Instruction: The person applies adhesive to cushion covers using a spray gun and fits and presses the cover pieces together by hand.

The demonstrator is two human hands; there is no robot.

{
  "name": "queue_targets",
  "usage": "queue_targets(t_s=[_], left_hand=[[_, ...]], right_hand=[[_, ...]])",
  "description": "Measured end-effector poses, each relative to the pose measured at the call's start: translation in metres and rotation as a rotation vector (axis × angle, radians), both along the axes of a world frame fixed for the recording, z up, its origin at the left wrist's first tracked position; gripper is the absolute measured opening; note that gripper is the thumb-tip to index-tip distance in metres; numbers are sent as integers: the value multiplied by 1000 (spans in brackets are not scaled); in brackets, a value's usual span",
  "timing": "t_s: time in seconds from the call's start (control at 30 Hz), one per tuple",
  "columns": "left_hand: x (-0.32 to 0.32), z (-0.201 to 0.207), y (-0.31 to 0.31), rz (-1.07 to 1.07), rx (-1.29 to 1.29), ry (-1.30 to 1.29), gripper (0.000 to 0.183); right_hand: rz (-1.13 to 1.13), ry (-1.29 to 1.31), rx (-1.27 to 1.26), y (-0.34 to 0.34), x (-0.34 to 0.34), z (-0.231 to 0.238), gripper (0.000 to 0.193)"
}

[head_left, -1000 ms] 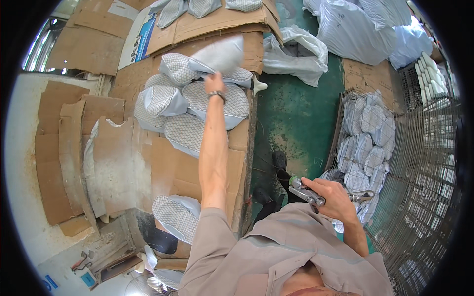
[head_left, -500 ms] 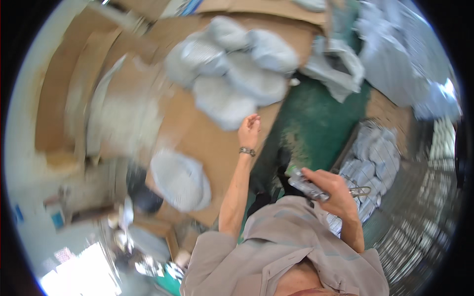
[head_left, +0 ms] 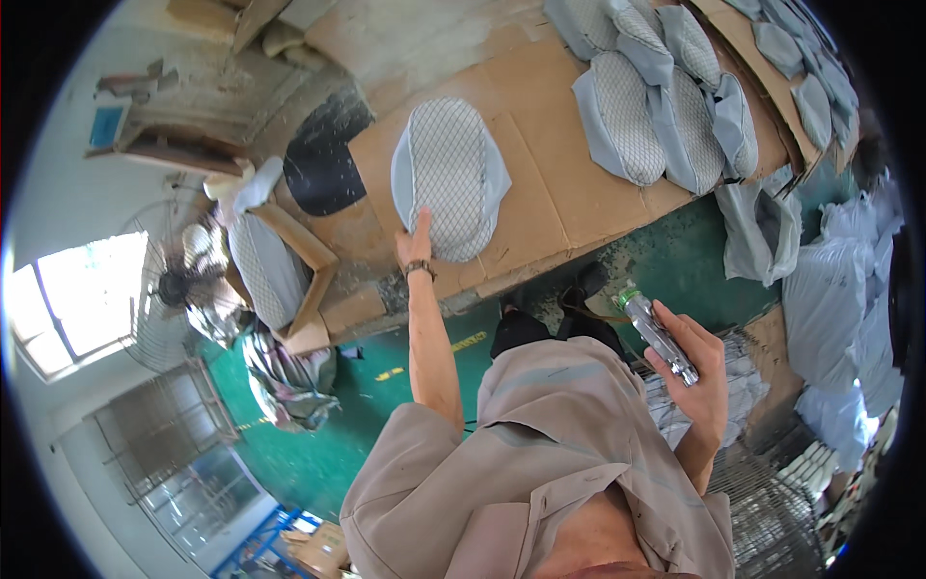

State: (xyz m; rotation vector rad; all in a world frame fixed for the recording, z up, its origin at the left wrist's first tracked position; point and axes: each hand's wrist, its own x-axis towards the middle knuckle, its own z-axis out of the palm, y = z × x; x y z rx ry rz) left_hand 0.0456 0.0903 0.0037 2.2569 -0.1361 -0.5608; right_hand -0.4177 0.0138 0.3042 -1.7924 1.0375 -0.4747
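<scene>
An oval grey quilted cover [head_left: 449, 179], diamond-stitched on its light top and with plain grey flaps at its sides, lies on the cardboard-topped table ahead of me. My left hand [head_left: 415, 246] pinches its near left edge, thumb on top; the other fingers are partly hidden. At the right, in front of my body, my right hand [head_left: 696, 362] is closed around a slim silver hand tool with a green end [head_left: 659, 338]. The tool is held away from the table, touching nothing else. Its exact kind is not clear.
Several similar covers [head_left: 666, 116] are heaped at the table's far right. Bare cardboard [head_left: 540, 183] covers the tabletop between. White plastic bags [head_left: 834, 270] stand at the right. A fan [head_left: 174, 285] and a carton [head_left: 309, 275] are at the left, above a green floor [head_left: 289, 463].
My view has swung left, so the heap now sits far right. My left hand, formerly near the heap, is now at the single cover's edge. The right hand still holds the tool.
</scene>
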Motion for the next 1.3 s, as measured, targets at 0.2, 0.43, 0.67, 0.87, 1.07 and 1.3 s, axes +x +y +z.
queue_targets(t_s=[0.2, 0.43, 0.67, 0.87, 1.07, 1.3], left_hand=[[-18, 56, -28, -77, 242, -177, 89], [-54, 24, 21, 137, -521, 132, 72], [-61, -27, 38, 122, -89, -33, 75], [-63, -54, 20, 30, 16, 11, 73], [-94, -39, -10, 25, -28, 212, 70], [-49, 21, -23, -756, -206, -832, 81]], right_hand=[[70, 81, -28, 15, 46, 5, 57], [117, 120, -35, 27, 81, 11, 54], [138, 103, -63, 37, 100, 16, 57], [78, 54, -141, 45, 115, 27, 57], [-93, 131, -162, 59, 130, 78, 55], [-117, 206, -240, 81, 137, 103, 65]])
